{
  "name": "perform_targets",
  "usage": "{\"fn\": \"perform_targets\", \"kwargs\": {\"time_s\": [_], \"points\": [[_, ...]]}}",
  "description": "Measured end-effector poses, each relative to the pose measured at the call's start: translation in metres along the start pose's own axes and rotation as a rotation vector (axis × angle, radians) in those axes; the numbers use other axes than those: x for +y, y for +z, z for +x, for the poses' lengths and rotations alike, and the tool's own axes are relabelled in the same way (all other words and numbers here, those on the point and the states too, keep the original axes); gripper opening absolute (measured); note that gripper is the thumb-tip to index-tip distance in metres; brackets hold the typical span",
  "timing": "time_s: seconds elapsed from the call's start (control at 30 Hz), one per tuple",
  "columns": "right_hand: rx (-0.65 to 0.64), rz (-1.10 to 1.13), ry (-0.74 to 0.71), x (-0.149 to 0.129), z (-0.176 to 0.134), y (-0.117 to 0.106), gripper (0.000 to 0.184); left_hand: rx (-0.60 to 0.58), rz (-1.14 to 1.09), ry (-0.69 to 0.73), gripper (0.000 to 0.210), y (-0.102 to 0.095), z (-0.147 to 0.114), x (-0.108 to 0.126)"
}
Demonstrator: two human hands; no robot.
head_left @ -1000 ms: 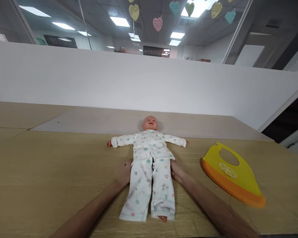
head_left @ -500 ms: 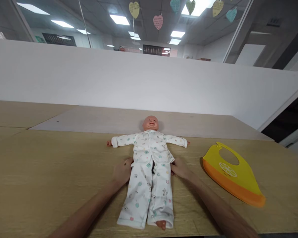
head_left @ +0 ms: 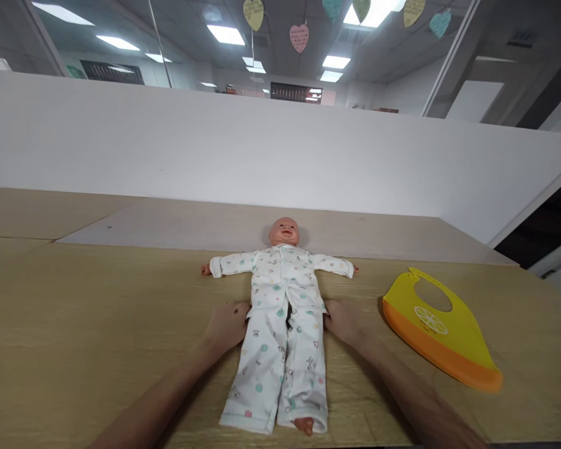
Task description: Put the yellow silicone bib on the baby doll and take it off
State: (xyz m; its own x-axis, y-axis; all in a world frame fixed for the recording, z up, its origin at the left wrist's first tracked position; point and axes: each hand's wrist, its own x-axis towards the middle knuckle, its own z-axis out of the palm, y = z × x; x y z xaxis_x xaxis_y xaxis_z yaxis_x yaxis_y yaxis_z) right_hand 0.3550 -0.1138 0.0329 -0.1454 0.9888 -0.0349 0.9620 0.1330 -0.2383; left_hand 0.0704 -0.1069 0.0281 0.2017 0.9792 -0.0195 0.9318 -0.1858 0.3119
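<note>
A baby doll (head_left: pixel 284 232) lies on its back on the table, head away from me and arms spread wide. It wears a white patterned pajama top (head_left: pixel 285 277) and matching pajama pants (head_left: pixel 262 368). One foot pokes out of the pant leg on the right. At the doll's waist on the left, my left hand (head_left: pixel 229 321) is closed against the clothing where top and pants meet. On the opposite side, my right hand (head_left: pixel 343 319) is closed at the same height. The fingertips of both hands are tucked out of sight by the fabric, so which layer they pinch is unclear.
To the right of my right forearm lies a yellow bib (head_left: pixel 442 324) with an orange pocket edge and a citrus print. Behind the wooden table (head_left: pixel 98 337) stands a white low wall (head_left: pixel 215 149) topped by glass. Paper hearts (head_left: pixel 299 38) hang on the glass.
My right hand has shifted slightly, and the hem flap on that side sits flatter at the waist. The left hand moved only a little. The doll and bib lie where they were.
</note>
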Motion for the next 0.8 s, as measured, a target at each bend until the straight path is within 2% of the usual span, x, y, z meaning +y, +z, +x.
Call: {"fn": "perform_targets", "kwargs": {"time_s": [0.1, 0.2, 0.37, 0.57, 0.63, 0.73, 0.8], "points": [[-0.030, 0.017, -0.010, -0.008, -0.004, 0.004, 0.018, -0.028, 0.080, 0.073, 0.033, 0.003, 0.000, 0.001], [-0.048, 0.043, -0.026, -0.011, -0.003, 0.006, 0.021, -0.035, 0.081, 0.081, 0.032, 0.005, 0.002, -0.001], [-0.167, -0.074, -0.075, -0.011, -0.004, 0.002, 0.029, -0.090, 0.088, 0.065, 0.029, 0.002, 0.003, -0.003], [-0.210, -0.183, -0.118, -0.014, -0.010, -0.008, 0.030, -0.144, 0.141, 0.098, 0.028, -0.004, 0.002, -0.004], [-0.181, -0.209, -0.109, -0.015, -0.011, -0.009, 0.028, -0.095, 0.153, 0.133, 0.029, -0.002, 0.001, -0.006], [-0.078, -0.275, -0.074, -0.017, -0.013, -0.013, 0.028, 0.077, 0.125, 0.179, 0.033, 0.000, -0.002, -0.008], [-0.024, -0.331, -0.062, -0.020, -0.016, -0.015, 0.029, 0.202, 0.116, 0.268, 0.031, 0.000, -0.004, -0.008]]}}
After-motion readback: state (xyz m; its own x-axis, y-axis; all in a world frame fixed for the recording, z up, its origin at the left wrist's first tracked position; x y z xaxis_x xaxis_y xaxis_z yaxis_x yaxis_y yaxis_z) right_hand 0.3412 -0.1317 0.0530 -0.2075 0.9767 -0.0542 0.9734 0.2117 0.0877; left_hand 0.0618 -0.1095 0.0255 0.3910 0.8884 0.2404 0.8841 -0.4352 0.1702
